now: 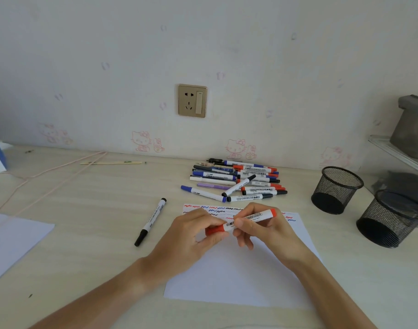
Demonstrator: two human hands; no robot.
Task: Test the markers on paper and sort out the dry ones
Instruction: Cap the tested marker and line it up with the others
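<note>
A red-capped whiteboard marker [255, 218] lies slantwise between both hands above the white test paper [241, 276]. My left hand [193, 236] grips its red cap end, and my right hand [260, 231] pinches the white barrel. The cap sits on the marker. Red, blue and black squiggles [210, 208] run along the paper's far edge. Beyond the paper lies a pile of several markers [241, 181] with red, blue and black caps. One black marker [152, 220] lies alone on the desk to the left of the paper.
Two black mesh pen cups [337, 189] [391, 219] stand at the right. Another white sheet [10, 241] lies at the left edge. A pink cable [51, 172] and a pair of chopsticks [110, 163] lie at the back left. A wall socket [192, 100] is behind.
</note>
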